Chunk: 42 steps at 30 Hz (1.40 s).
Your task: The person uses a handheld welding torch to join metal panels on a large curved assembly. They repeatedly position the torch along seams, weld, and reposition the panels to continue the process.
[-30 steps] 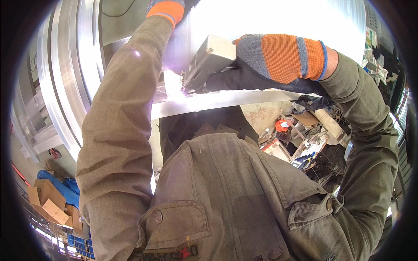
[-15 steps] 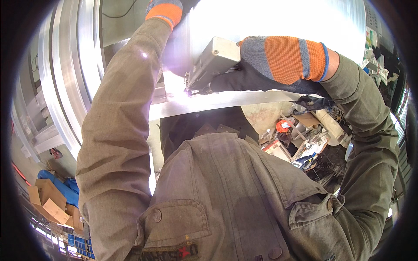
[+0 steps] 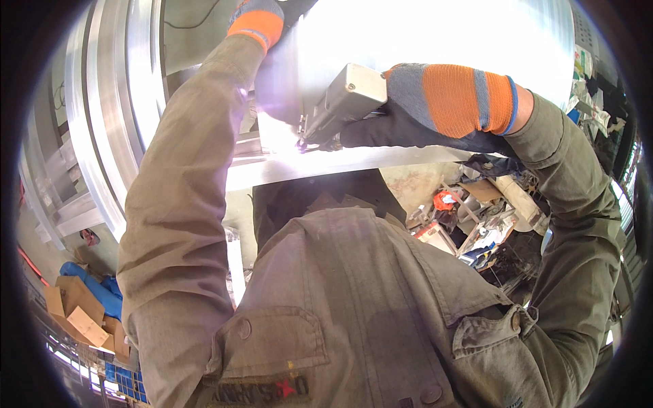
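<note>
My right hand (image 3: pixel 442 100), in an orange and grey glove with a black palm, is closed around a grey, boxy handheld welding gun (image 3: pixel 345 102). Its narrow tip points down and left to a bright, purple-tinged glow (image 3: pixel 301 145) at a pale metal bar (image 3: pixel 354 160) that runs across in front of my body. Beyond the bar lies a shiny metal surface (image 3: pixel 279 81), washed out by glare. My left hand (image 3: pixel 262 19), gloved alike, reaches to the top edge of the picture over this surface. Its fingers are cut off there, so their grip is hidden.
Long metal profiles (image 3: pixel 112 88) curve along the left side. At lower left are an opened cardboard box (image 3: pixel 81 313) and a blue bundle (image 3: pixel 95 289). A cluttered heap of scraps with an orange item (image 3: pixel 444 200) lies below the bar at right.
My right hand and the welding gun have shifted slightly right and nearer to me. The glow at the tip has moved with them. My left hand stays almost in place.
</note>
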Each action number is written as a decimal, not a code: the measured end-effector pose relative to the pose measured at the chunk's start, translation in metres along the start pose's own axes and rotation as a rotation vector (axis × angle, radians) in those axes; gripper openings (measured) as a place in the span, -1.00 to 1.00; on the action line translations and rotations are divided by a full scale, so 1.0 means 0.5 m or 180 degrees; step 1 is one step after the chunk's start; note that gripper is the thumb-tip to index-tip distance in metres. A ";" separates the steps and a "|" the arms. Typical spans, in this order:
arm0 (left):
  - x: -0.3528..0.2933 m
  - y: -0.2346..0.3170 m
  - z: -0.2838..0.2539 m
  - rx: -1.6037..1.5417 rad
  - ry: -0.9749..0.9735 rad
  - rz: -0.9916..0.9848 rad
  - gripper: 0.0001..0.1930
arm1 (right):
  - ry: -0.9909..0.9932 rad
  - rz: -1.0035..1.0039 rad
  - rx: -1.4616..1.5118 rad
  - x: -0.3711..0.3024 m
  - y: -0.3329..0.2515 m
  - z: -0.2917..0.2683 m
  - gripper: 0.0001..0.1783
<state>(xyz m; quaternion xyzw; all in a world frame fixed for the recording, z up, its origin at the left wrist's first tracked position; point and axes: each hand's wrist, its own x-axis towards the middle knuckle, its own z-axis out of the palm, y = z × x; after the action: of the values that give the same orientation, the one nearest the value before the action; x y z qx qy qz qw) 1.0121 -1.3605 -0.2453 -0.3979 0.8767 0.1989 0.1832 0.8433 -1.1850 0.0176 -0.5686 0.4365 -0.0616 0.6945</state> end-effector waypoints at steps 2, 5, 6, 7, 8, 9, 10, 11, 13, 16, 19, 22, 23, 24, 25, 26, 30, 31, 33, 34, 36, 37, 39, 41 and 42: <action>-0.027 -0.004 -0.028 -0.0336 0.0037 -0.0198 -0.47 | 0.0028 -0.0010 -0.0013 -0.001 -0.004 0.000 -0.60; -0.097 -0.016 -0.095 -0.0977 0.0911 -0.0428 -0.26 | 0.0097 -0.0044 -0.0072 -0.014 -0.008 -0.004 -0.58; -0.124 -0.027 -0.124 -0.1076 0.1317 -0.0362 -0.20 | 0.0133 -0.0052 -0.0093 -0.022 -0.008 -0.007 -0.58; -0.155 -0.043 -0.152 -0.1036 0.1671 -0.0297 -0.13 | 0.0171 -0.0052 -0.0113 -0.032 -0.009 -0.010 -0.58; -0.185 -0.058 -0.177 -0.0695 0.1835 -0.0302 -0.07 | 0.0216 -0.0058 -0.0123 -0.043 -0.010 -0.014 -0.57; -0.218 -0.076 -0.197 -0.0357 0.1961 -0.0381 0.00 | 0.0270 -0.0054 -0.0139 -0.055 -0.011 -0.019 -0.57; -0.239 -0.089 -0.212 0.0248 0.1872 -0.0468 -0.08 | 0.0317 -0.0050 -0.0145 -0.066 -0.012 -0.022 -0.56; -0.264 -0.104 -0.221 0.0851 0.1779 -0.0558 -0.15 | 0.0269 0.0209 -0.0221 -0.076 -0.013 -0.024 -0.56; -0.291 -0.128 -0.227 0.1531 0.1451 -0.0779 -0.20 | 0.0508 -0.0005 -0.0158 -0.100 -0.019 -0.026 -0.55; -0.306 -0.158 -0.220 0.1685 0.1002 -0.1037 -0.13 | 0.0688 0.0070 -0.0129 -0.128 -0.025 -0.019 -0.54; -0.298 -0.178 -0.210 0.1388 0.1285 -0.1073 -0.12 | 0.0832 0.0117 -0.0080 -0.144 -0.026 -0.001 -0.52; -0.307 -0.215 -0.225 0.0931 0.1477 -0.0961 -0.14 | 0.0943 0.0178 -0.0013 -0.144 -0.027 0.023 -0.50; -0.312 -0.231 -0.234 0.0710 0.1451 -0.0934 -0.15 | 0.0974 0.0137 0.0133 -0.144 -0.029 0.031 -0.50; -0.317 -0.251 -0.245 0.0512 0.1448 -0.0918 -0.16 | 0.0992 0.0266 0.0046 -0.142 -0.033 0.037 -0.49; -0.324 -0.272 -0.257 0.0313 0.1450 -0.0907 -0.17 | 0.1002 0.0345 0.0083 -0.141 -0.038 0.043 -0.49; -0.334 -0.293 -0.263 0.0222 0.1595 -0.0782 -0.20 | 0.1003 0.0469 0.0102 -0.141 -0.044 0.047 -0.49; -0.359 -0.402 -0.278 0.0325 0.1720 -0.0848 -0.27 | 0.0943 0.0912 0.0229 -0.144 -0.079 0.056 -0.47; -0.367 -0.441 -0.283 0.0201 0.1768 -0.0826 -0.31 | 0.0924 0.0935 0.0249 -0.144 -0.086 0.059 -0.47; -0.391 -0.524 -0.293 0.0042 0.1730 -0.0858 -0.36 | 0.0947 0.1008 0.0283 -0.142 -0.097 0.066 -0.47; -0.396 -0.563 -0.300 0.0122 0.1500 -0.1302 -0.39 | 0.0992 0.1055 0.0300 -0.140 -0.099 0.071 -0.48; -0.380 -0.614 -0.309 -0.0970 0.0930 -0.2443 -0.33 | 0.1104 0.0953 0.0252 -0.137 -0.103 0.079 -0.49; -0.382 -0.624 -0.303 -0.1138 0.1031 -0.2340 -0.27 | 0.1175 0.0810 0.0179 -0.135 -0.106 0.084 -0.50; -0.386 -0.614 -0.291 -0.1772 0.1303 -0.2094 -0.14 | 0.1253 0.0767 0.0134 -0.137 -0.111 0.092 -0.51; -0.386 -0.562 -0.257 0.0082 0.1142 -0.2200 0.36 | 0.1274 0.0845 0.0240 -0.139 -0.118 0.097 -0.52; -0.388 -0.543 -0.257 0.0067 0.0985 -0.2315 0.39 | 0.1277 0.0902 0.0144 -0.139 -0.124 0.100 -0.53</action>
<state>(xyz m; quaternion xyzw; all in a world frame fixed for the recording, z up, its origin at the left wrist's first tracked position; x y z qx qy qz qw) 1.3202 -1.4669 -0.0976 -0.7059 0.6977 0.0497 0.1115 0.8603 -1.1291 0.1055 -0.4624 0.6396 -0.0850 0.6081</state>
